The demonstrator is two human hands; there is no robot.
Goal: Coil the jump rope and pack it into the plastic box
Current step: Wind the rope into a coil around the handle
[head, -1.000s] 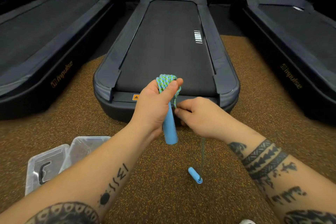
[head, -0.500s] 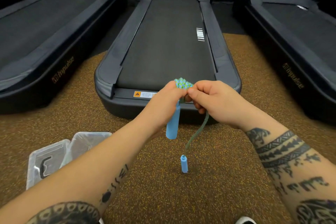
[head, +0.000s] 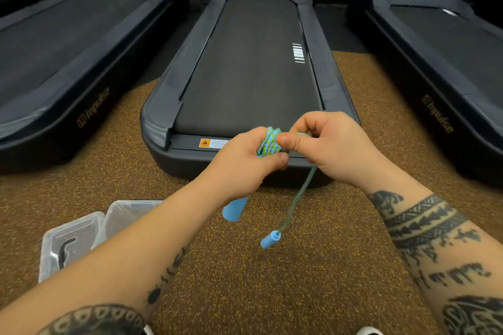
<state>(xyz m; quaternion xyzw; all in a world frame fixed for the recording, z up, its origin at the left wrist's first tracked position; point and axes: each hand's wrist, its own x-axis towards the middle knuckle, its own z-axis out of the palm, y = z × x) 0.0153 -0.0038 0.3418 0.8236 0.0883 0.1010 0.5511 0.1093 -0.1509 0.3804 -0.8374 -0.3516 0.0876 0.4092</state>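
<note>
- Jump rope (head: 269,141) — green-and-blue cord, bunched into a tight coil at frame centre, in front of the near end of the middle treadmill (head: 245,68).
- Held by the left hand (head: 245,166), clenched around the coil and one blue handle (head: 234,209), whose lower end pokes out below the fist toward 6 o'clock.
- Pinched on the coil's 3 o'clock side by the right hand (head: 332,144), thumb and fingers closed on the cord, thumb tip pressed against the wraps.
- Loose tail now short — running down from the right hand toward 6 o'clock, ending in the second handle (head: 270,239), which hangs tilted above the speckled floor (head: 313,266).
- Against one second ago: right hand raised from below the coil to level with it; tail shorter, dangling handle drawn closer to the hands.
- Against half a second ago: hands lower in view, held handle mostly hidden under the fist, dangling handle swung from upright to slanted.
- Meaning for the task: coiling judged nearly done; only the last length and second handle left to gather.
- Plastic box (head: 79,236) open on the floor at 8 o'clock of the hands, well apart, with a dark item inside; packing not yet begun.
</note>
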